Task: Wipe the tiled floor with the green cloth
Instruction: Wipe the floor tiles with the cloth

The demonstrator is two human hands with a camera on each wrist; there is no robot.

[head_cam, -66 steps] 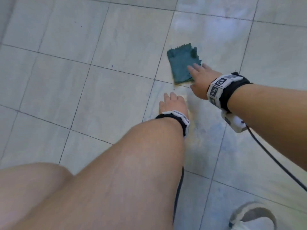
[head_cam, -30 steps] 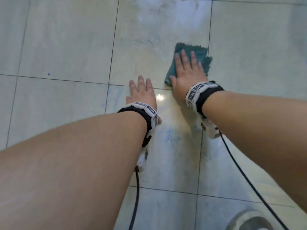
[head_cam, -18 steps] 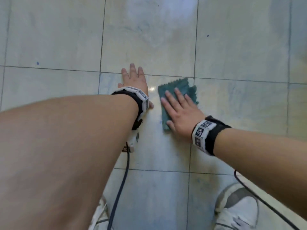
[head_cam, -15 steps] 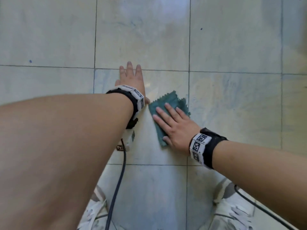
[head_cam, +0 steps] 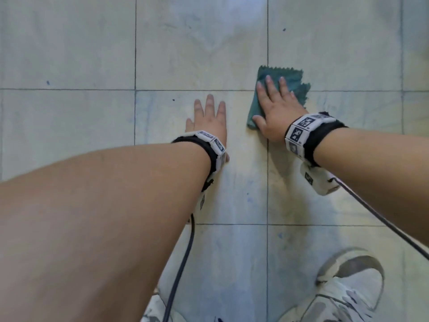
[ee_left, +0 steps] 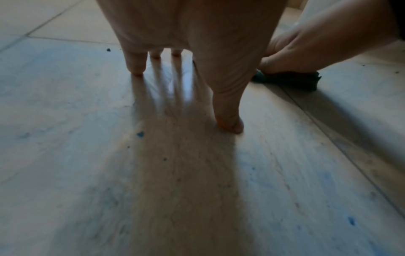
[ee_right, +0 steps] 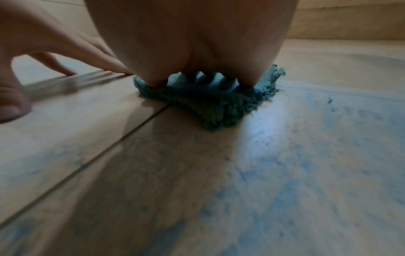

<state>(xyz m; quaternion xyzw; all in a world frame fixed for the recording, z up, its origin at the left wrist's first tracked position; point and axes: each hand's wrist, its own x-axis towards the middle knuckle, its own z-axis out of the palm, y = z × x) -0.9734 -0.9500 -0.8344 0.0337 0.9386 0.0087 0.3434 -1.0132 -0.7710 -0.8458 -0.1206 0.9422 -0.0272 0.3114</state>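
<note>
The green cloth (head_cam: 290,77) lies flat on the pale tiled floor (head_cam: 81,43), straddling a grout line. My right hand (head_cam: 275,105) presses down on it with straight, spread fingers. The same cloth (ee_right: 210,105) shows bunched under that palm in the right wrist view, and the cloth (ee_left: 291,79) appears at the right in the left wrist view. My left hand (head_cam: 210,119) rests flat on the bare tile just left of the cloth, fingers straight, holding nothing; its fingers (ee_left: 137,62) touch the floor.
Faint blue smears and specks (ee_left: 140,134) mark the tiles near both hands. Two light sneakers (head_cam: 348,291) stand at the bottom edge. Wrist-camera cables (head_cam: 183,263) trail back along the floor.
My right hand has pushed the cloth forward and to the right, away from my feet and across the grout line. The left hand stays planted on its tile.
</note>
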